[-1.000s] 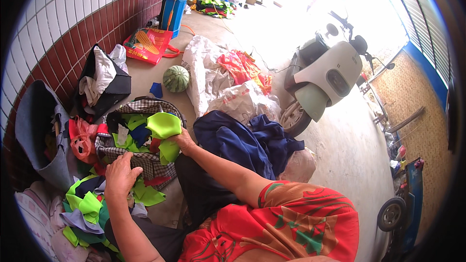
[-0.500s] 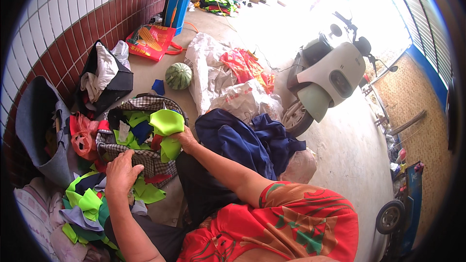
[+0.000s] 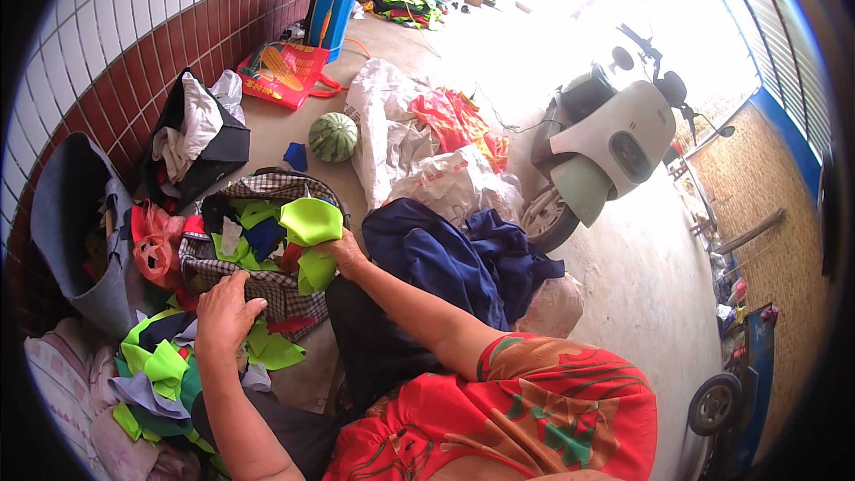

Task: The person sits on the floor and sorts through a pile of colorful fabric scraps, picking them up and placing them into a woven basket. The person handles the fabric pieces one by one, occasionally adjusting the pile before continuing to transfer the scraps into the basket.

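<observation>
A black-and-white checked bag (image 3: pixel 267 282) lies wide-mouthed in front of me, filled with lime green, dark blue and red cloth scraps. My right hand (image 3: pixel 346 256) is at its right side, closed on a lime green cloth scrap (image 3: pixel 311 221) that stands up over the bag's rim. Another lime piece hangs just below, against the fingers. At the near rim, my left hand (image 3: pixel 227 310) has its thumb apart from its fingers and nothing visible in it; whether the fingertips touch the bag is unclear. A pile of mixed scraps (image 3: pixel 165 370) lies beside the left forearm.
Left of the bag are a red plastic bag (image 3: pixel 157 248), a grey felt-like container (image 3: pixel 76 232) and a black bag (image 3: pixel 214 153). Beyond sit a watermelon (image 3: pixel 333 137), white sacks (image 3: pixel 378 116) and a blue sprayer tank (image 3: pixel 331 13). Navy cloth (image 3: pixel 436 254) and a scooter (image 3: pixel 614 138) are right.
The view has shifted slightly. Both hands keep nearly the same places, the right one still on the lime green cloth scrap.
</observation>
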`<state>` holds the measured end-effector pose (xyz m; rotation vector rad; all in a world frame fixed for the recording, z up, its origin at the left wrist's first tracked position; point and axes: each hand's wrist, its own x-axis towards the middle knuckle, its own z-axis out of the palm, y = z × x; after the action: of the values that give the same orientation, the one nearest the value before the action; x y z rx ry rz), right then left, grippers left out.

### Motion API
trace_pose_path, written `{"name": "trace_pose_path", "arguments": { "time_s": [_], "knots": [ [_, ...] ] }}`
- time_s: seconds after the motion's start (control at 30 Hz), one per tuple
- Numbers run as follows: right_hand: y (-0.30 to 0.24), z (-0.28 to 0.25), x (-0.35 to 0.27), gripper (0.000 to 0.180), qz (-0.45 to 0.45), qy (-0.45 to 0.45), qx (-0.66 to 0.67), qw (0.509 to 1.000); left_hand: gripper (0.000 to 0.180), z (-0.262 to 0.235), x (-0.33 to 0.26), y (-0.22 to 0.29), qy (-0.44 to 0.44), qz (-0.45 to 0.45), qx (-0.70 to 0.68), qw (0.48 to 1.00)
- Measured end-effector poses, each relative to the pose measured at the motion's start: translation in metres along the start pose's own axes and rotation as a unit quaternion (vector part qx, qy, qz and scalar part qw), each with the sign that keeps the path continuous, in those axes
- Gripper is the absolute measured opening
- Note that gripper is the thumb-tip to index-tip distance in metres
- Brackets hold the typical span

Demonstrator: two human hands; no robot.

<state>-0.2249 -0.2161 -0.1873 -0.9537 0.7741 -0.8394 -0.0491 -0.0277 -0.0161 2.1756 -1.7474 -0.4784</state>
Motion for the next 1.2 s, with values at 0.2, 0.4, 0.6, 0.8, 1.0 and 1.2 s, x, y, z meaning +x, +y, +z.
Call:
{"name": "trace_pose_path", "arguments": {
  "time_s": [0.2,0.4,0.6,0.8,1.0,1.2],
  "knots": [
    [0.005,-0.005,0.003,0.039,0.009,-0.007,0.004,1.000,0.048,-0.003,0.001,0.006,-0.020,-0.025,-0.002,0.999],
    [0.001,-0.002,-0.001,0.039,0.014,-0.005,0.014,1.000,0.049,-0.004,0.002,0.004,-0.019,-0.023,-0.006,1.000],
    [0.000,-0.004,-0.003,0.038,0.019,-0.012,0.020,1.000,0.049,-0.002,0.002,0.002,-0.015,-0.020,-0.012,1.000],
    [0.004,-0.009,-0.001,0.036,0.006,-0.007,0.007,1.000,0.049,-0.002,0.002,0.003,-0.006,-0.014,-0.013,1.000],
    [0.004,-0.001,-0.003,0.037,0.003,-0.010,0.016,1.000,0.049,-0.002,0.001,-0.001,-0.005,-0.017,-0.002,1.000],
    [-0.002,-0.006,-0.006,0.036,0.017,-0.006,0.019,1.000,0.049,0.000,0.002,0.002,-0.007,-0.011,-0.011,1.000]
  ]
}}
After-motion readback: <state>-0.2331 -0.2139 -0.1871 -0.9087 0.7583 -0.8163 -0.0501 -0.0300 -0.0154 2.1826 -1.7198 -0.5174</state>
